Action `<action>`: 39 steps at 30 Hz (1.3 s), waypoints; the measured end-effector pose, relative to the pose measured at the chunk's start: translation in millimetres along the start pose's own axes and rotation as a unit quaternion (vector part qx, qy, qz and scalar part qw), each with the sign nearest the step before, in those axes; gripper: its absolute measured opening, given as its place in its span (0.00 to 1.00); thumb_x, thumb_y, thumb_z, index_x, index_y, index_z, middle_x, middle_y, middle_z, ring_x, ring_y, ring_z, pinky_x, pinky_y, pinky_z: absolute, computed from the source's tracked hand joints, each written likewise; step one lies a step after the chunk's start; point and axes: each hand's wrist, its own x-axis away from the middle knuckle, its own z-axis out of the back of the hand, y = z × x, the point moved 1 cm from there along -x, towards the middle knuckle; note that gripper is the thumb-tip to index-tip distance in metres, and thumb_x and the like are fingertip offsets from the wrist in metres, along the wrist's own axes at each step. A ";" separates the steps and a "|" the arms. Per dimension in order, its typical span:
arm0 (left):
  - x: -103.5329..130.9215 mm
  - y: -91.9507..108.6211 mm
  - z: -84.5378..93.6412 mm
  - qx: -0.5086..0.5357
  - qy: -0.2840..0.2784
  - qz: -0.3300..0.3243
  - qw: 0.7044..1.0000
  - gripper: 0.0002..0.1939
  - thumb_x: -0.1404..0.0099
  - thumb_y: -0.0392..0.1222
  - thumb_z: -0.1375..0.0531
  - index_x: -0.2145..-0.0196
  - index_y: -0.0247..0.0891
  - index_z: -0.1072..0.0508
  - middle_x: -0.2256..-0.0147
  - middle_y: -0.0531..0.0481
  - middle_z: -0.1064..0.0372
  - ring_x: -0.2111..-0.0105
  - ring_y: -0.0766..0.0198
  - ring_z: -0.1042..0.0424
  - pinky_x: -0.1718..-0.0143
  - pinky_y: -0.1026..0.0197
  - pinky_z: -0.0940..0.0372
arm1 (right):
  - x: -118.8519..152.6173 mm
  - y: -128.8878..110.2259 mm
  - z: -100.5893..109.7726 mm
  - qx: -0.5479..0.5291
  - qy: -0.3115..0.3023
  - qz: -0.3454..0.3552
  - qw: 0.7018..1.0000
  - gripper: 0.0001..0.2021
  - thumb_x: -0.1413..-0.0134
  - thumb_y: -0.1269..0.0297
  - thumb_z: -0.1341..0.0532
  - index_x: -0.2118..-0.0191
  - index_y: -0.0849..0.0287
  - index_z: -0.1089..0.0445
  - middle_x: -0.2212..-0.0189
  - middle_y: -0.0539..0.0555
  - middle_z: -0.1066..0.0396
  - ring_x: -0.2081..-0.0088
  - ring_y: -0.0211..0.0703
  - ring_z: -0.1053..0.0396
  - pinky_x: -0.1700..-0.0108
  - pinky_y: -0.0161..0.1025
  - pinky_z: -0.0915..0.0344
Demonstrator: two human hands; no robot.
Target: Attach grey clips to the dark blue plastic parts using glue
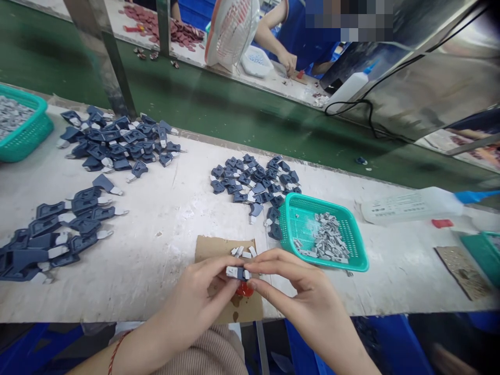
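Fingers (pixel 222 299) of the left hand (pixel 191 297) and right hand (pixel 312 291) pinch a small blue-and-grey part (pixel 239 273) from opposite ends above cardboard (pixel 205 249) on a pale surface (pixel 167 208). Apparently light, stiff and easily dropped, it calls for a gentle end grip. Beyond sits a green basket (pixel 364 255) beside clustered blue parts (pixel 253 177).

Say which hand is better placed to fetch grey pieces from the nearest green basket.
Probably right: the right hand is nearer the green basket than the left hand. Both hold the small part, though.
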 end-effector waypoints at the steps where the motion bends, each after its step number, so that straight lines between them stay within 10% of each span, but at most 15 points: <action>1: 0.0 -0.2 -0.1 0.002 -0.001 0.000 1.000 0.12 0.29 0.41 0.44 0.50 0.46 0.26 0.63 0.52 0.23 0.67 0.64 0.23 0.62 0.63 0.27 | 0.6 0.0 -0.2 0.003 0.003 0.003 1.000 0.06 0.45 0.67 0.35 0.63 0.51 0.20 0.65 0.52 0.24 0.63 0.43 0.25 0.62 0.37 0.27; 25: -12.9 -3.3 7.6 0.275 0.029 0.152 0.949 0.16 0.38 0.52 0.35 0.60 0.36 0.27 0.71 0.51 0.26 0.71 0.65 0.25 0.66 0.62 0.29 | 15.2 29.9 -3.9 -0.067 0.094 0.000 0.993 0.08 0.37 0.61 0.41 0.60 0.49 0.22 0.65 0.52 0.24 0.61 0.42 0.26 0.61 0.34 0.28; 39: -12.2 8.7 14.8 0.146 0.045 -0.021 0.988 0.07 0.31 0.45 0.41 0.57 0.44 0.30 0.63 0.50 0.33 0.58 0.61 0.30 0.56 0.61 0.35 | 48.2 88.1 -20.8 -0.070 0.352 -0.080 0.930 0.09 0.41 0.57 0.38 0.63 0.55 0.24 0.69 0.53 0.25 0.65 0.48 0.26 0.62 0.41 0.28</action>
